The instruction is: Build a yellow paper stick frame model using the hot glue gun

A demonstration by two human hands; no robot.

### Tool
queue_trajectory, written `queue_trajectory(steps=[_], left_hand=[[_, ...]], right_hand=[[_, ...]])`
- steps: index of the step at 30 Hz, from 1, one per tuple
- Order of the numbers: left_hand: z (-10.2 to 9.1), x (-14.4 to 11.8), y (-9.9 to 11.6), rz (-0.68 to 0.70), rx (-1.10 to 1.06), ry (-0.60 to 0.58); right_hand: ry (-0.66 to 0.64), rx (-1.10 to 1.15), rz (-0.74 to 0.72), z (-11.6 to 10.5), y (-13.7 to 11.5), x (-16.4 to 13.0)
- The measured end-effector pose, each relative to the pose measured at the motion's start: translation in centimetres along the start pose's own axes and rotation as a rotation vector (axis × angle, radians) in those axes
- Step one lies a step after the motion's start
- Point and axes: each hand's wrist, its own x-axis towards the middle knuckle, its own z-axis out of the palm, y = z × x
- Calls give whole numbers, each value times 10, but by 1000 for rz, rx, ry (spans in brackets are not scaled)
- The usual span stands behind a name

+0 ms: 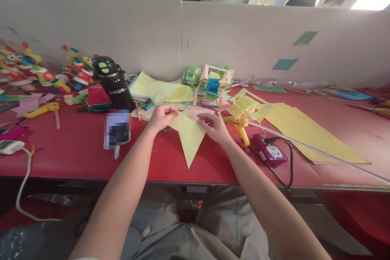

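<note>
A pale yellow sheet of paper [191,138], folded to a long point facing me, is between my hands at the table's middle. My left hand [163,118] pinches its left corner between thumb and fingers. At the right edge, my right hand [214,126] has its fingers bent around the paper, the thumb near the fold. Just right of that hand lies a yellow hot glue gun [240,128]. Behind the paper stands a small wooden-stick frame [215,83] holding a folded blue paper piece [212,86].
A black bottle [114,85] and a phone [117,130] stand left. A purple power socket [270,150] with a black cord and large yellow sheets [307,134] lie right. Colourful toy figures [45,69] crowd the back left. A grey partition [122,28] rises behind the red table [76,150].
</note>
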Motion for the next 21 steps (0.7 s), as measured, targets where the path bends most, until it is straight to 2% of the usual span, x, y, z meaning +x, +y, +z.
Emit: queue_trajectory(steps=[4, 14, 17, 21], left_hand=[[5, 1, 1, 34, 55, -25], [31, -6, -1, 137, 139, -236], [29, -5, 1, 150, 117, -174], [14, 0, 3, 150, 81, -56]], right_hand=[[-120, -30, 21, 1, -2, 0], [-234, 68, 128, 3, -9, -2], [-237, 75, 146, 2, -11, -1], [-244, 68, 119, 0, -12, 1]])
